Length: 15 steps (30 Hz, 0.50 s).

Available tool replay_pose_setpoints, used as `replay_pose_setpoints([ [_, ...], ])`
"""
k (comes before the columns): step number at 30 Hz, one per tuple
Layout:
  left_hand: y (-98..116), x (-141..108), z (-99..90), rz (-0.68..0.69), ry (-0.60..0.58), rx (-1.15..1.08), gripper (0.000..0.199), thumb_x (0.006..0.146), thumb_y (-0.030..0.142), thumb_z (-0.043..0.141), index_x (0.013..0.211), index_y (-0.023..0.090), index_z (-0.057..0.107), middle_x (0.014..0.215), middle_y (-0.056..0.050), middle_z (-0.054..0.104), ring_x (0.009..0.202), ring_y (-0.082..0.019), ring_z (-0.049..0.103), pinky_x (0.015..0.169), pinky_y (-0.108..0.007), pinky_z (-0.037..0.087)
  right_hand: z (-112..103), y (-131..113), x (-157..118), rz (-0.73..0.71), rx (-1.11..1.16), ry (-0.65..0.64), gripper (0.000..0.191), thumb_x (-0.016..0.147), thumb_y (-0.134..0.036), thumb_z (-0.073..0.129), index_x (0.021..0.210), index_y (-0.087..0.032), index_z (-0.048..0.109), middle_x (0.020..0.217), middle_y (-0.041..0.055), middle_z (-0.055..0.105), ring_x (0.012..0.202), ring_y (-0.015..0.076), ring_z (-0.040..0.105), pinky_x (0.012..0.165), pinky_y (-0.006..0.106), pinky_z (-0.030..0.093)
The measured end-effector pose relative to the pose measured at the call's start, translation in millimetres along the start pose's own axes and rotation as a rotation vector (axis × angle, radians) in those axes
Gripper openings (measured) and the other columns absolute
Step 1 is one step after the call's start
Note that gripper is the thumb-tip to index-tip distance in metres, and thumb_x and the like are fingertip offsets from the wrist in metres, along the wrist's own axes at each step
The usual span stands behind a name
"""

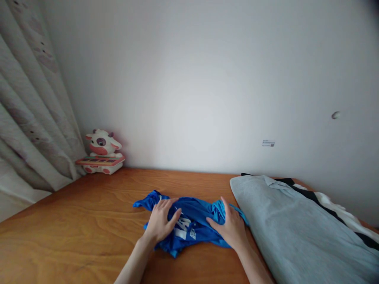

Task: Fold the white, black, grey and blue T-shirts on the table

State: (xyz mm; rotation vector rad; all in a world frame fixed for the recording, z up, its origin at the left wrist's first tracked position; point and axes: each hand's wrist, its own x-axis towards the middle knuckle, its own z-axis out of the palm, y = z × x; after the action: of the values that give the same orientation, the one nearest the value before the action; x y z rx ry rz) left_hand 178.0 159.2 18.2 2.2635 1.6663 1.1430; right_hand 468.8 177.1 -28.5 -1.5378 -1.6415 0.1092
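Note:
A crumpled blue garment (195,232) with white lettering and lighter blue parts lies in a heap on the wooden tabletop (74,228). My left hand (161,221) rests on its left part, thumb spread away from the fingers. On the right part, by the gathered light blue cloth, lies my right hand (231,225), its thumb and index finger wide apart. Both palms face down, and some cloth under them is hidden.
Grey cloth (290,228) lies spread along the right side, with black and white striped fabric (334,203) behind it. A toy cow with a keyboard (102,152) stands at the back left, near a curtain (32,102). The white wall (189,86) borders the back edge.

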Motion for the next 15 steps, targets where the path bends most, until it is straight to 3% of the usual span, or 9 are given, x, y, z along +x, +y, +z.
replay_pose_setpoints([
  [2,12,-4,7.6,0.036,-0.152,0.12,0.057,0.087,0.052,0.06,0.134,0.02,0.063,0.12,-0.013,0.072,0.113,-0.034,0.064,0.101,-0.05,0.047,2,-6,-5,-0.073,-0.104,-0.111,0.069,0.067,-0.049,0.078,0.128,-0.02,0.063,0.115,0.0155,0.071,0.109,0.0372,0.065,0.094,0.048,0.05],
  [4,17,-6,13.4,0.002,-0.229,0.193,0.058,0.086,0.047,0.062,0.137,0.018,0.061,0.119,-0.015,0.072,0.111,-0.036,0.065,0.098,-0.052,0.048,2,-11,-6,-0.1,-0.085,-0.2,0.045,0.074,-0.039,0.073,0.116,-0.023,0.069,0.108,0.012,0.073,0.103,0.0326,0.068,0.091,0.043,0.052],
  [6,16,-6,16.6,-0.016,-0.281,0.211,0.041,0.088,0.036,0.059,0.124,0.021,0.07,0.111,-0.013,0.075,0.105,-0.035,0.068,0.093,-0.049,0.05,1,-14,-5,-0.114,0.015,-0.252,0.028,0.081,-0.032,0.065,0.107,-0.024,0.07,0.103,0.0082,0.075,0.098,0.0277,0.071,0.088,0.038,0.053],
  [8,12,-4,17.2,-0.018,-0.254,0.174,0.027,0.089,0.027,0.054,0.106,0.024,0.075,0.101,-0.01,0.076,0.097,-0.03,0.07,0.089,-0.044,0.052,-1,-16,-3,-0.114,0.134,-0.256,0.02,0.086,-0.035,0.062,0.101,-0.026,0.07,0.098,0.0054,0.077,0.092,0.025,0.073,0.084,0.035,0.055],
  [10,6,-2,16.0,-0.028,-0.089,0.078,0.024,0.091,0.026,0.051,0.1,0.024,0.073,0.098,-0.009,0.075,0.094,-0.027,0.07,0.087,-0.04,0.053,-3,-17,0,-0.112,0.244,-0.173,0.024,0.09,-0.044,0.06,0.101,-0.025,0.07,0.095,0.0053,0.078,0.089,0.0241,0.074,0.081,0.033,0.057],
  [15,-3,4,12.2,-0.117,0.489,-0.254,0.024,0.095,0.039,0.05,0.106,0.023,0.063,0.099,-0.007,0.071,0.094,-0.023,0.068,0.085,-0.036,0.055,-6,-19,4,-0.105,0.341,0.317,0.035,0.093,-0.052,0.057,0.105,-0.02,0.064,0.097,0.0112,0.076,0.088,0.0248,0.074,0.078,0.035,0.059],
])
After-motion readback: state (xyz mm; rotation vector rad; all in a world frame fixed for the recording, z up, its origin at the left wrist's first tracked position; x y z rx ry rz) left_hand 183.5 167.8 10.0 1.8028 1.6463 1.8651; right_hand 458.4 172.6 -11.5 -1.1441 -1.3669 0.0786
